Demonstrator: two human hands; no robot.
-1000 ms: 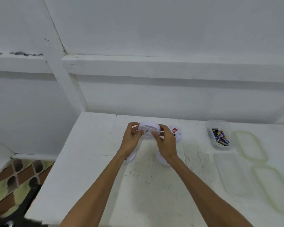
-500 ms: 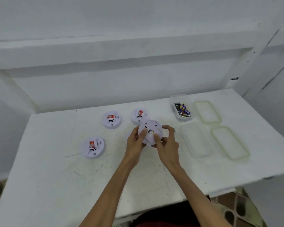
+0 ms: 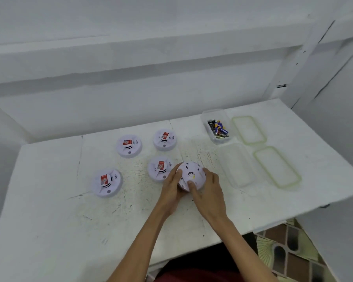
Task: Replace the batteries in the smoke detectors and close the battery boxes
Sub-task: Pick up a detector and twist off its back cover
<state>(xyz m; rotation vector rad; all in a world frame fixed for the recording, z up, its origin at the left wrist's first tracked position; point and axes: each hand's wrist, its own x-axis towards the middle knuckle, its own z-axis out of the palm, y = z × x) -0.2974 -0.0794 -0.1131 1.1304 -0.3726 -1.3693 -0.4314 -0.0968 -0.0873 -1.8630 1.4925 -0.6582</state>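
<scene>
A round white smoke detector is held back side up between both hands, just above the white table. My left hand grips its left edge and my right hand its right edge, thumb on the back. Several other white detectors with red labels lie face up: one right beside my left hand, two farther back, one at the left. A clear box of batteries stands open at the back right.
An empty clear box lies right of my hands. Two green-rimmed lids lie beside the boxes. White walls close in behind and to the right. The table's front edge runs near my body, with patterned floor tiles below.
The view has swung down and right, so the whole table shows. My hands have lowered the detector toward the table and turned its back side more upward.
</scene>
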